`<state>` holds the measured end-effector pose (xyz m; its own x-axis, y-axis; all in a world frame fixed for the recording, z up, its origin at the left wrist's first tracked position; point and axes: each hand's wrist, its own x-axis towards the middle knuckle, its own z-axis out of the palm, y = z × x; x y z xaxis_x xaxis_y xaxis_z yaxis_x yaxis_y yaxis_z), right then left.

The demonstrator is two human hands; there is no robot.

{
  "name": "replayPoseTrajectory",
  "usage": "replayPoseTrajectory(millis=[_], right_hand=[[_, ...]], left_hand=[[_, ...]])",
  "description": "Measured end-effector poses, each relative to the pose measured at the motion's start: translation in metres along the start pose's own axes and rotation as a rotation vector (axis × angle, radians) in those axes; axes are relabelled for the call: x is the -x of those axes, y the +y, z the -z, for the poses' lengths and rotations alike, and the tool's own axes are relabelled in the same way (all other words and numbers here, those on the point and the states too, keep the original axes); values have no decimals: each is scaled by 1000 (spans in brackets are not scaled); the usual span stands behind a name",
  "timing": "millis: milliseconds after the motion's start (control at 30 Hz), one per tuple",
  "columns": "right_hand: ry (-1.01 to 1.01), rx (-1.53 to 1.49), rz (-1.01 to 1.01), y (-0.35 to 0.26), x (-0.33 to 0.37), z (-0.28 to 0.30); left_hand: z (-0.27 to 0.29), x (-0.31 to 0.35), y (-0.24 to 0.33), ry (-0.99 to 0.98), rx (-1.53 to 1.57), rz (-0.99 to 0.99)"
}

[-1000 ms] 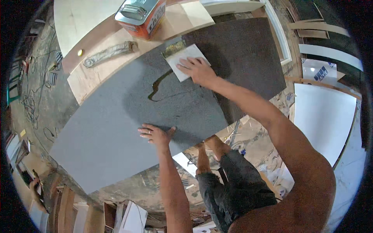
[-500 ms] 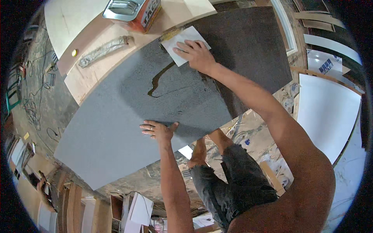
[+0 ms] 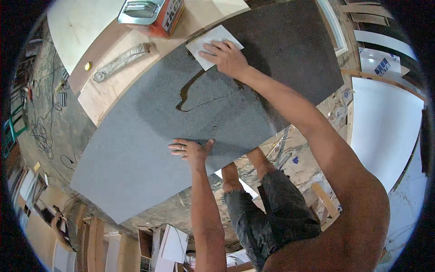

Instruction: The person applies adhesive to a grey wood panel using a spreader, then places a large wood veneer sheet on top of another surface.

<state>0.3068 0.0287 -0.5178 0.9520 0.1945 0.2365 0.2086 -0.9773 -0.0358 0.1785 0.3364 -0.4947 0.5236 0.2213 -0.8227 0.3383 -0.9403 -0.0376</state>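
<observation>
A large grey panel (image 3: 131, 158) lies in front of me, its right part dark brown (image 3: 290, 45). Near its far edge, my right hand (image 3: 229, 59) is closed on a white square card (image 3: 210, 38) and presses it against the surface. A thin brown trail of liquid (image 3: 184, 93) curves over the grey part, running from under the card toward the middle. My left hand (image 3: 192, 149), with a ring on one finger, rests flat on the panel near its close edge, fingers spread and holding nothing. What lies beneath the card is hidden.
Beyond the panel, pale wooden sheets (image 3: 81, 34) carry an orange-and-silver metal can (image 3: 154, 18), a crumpled, wrapped long object (image 3: 122, 62) and a small yellow cap (image 3: 88, 66). A white panel (image 3: 385, 131) stands at right. Cables (image 3: 43, 136) and offcuts litter the floor.
My right hand and the card keep nearly the same place on the panel. The whole view has shifted slightly. Along the dark part's lower boundary, the brown tone looks less sharply edged.
</observation>
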Motion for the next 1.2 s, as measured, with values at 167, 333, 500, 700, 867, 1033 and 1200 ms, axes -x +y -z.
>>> replayPoseTrajectory(millis=[167,333,500,700,867,1033,1200], right_hand=[[31,62,37,1,-4,-5],[21,-65,-9,-9,10,10],[2,-1,-14,-5,-16,19],[-122,-2,-28,-7,4,6],[-315,-51,-66,-21,57,33],[-637,-148,-101,-52,148,87],[-965,-169,-145,-88,288,163]], left_hand=[[-8,-7,-9,40,22,-23],[-5,-9,-8,22,-15,-3],[-7,-6,-10,79,17,-47],[-8,-5,-7,36,44,-51],[-3,-6,-9,47,-24,-42],[-4,-6,-13,50,-61,-28],[-1,6,-2,40,-17,-85]])
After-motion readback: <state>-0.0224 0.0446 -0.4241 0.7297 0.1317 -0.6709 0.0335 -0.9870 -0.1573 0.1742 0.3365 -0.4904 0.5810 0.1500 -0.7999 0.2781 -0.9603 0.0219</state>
